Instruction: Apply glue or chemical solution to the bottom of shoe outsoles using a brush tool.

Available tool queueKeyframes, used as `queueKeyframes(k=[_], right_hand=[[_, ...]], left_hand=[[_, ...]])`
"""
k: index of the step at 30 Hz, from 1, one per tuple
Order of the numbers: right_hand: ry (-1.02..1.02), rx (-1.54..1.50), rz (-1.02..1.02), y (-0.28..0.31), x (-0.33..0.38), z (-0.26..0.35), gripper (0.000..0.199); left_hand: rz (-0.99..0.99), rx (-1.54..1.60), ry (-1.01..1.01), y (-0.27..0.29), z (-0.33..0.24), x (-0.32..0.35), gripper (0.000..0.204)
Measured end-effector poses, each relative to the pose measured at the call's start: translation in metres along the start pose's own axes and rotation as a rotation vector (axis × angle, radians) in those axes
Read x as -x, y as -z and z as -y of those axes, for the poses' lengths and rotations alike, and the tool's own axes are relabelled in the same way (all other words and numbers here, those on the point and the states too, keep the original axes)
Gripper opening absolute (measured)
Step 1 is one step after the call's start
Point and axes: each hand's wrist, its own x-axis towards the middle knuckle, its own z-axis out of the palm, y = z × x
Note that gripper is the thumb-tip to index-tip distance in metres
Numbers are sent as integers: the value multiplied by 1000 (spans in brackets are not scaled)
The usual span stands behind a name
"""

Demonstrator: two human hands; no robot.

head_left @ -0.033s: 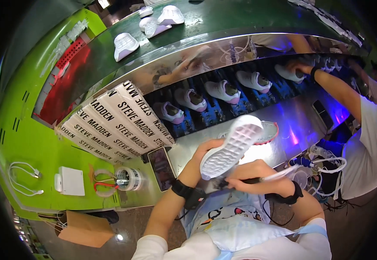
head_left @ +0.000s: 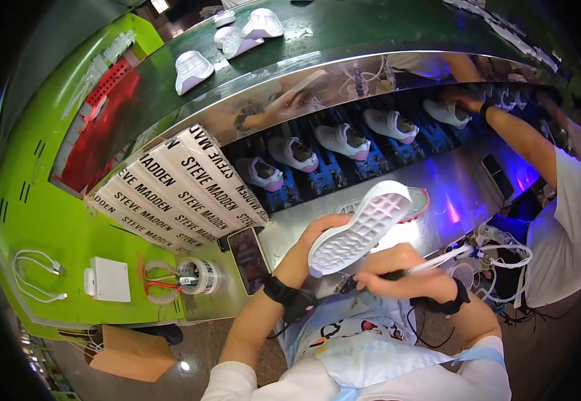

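Observation:
A white shoe sole (head_left: 357,230) is tilted up before me, its waffle-like hollow grid showing. My left hand (head_left: 324,228) is closed on its left side. Just below the sole's lower right edge, my right hand (head_left: 397,271) grips a slim tool (head_left: 348,284) with a dark tip and a dark grip. From that grip a white tube or handle (head_left: 437,258) runs to the right; I cannot tell whether the tip touches the sole. Behind the sole, partly hidden, a pale piece with a red edge (head_left: 424,207) lies on the metal table (head_left: 304,207).
Several white shoes (head_left: 344,142) stand in a dark recess at the back, where a co-worker's hand (head_left: 463,100) touches one. White soles (head_left: 194,70) lie on the green belt. A printed carton (head_left: 183,187), a phone (head_left: 249,259), a tape roll (head_left: 207,275) and white hoses (head_left: 511,257) are nearby.
The sole has shifted slightly right and tilted a little in my left hand. My right hand and the tool have moved slightly right, and the white tube has shifted with them.

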Motion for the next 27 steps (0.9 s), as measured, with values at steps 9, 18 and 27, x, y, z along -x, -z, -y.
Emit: queueKeyframes(k=[9,18,27], right_hand=[[186,-52,-206,10,3,5,8],[-75,-165,-322,16,26,-28,15],[-40,30,-858,17,0,-11,6]], left_hand=[[201,-1147,-295,-36,-23,30,38],[-201,-805,190,-25,-21,-4,35],[-89,56,-96,-7,31,4,43]])
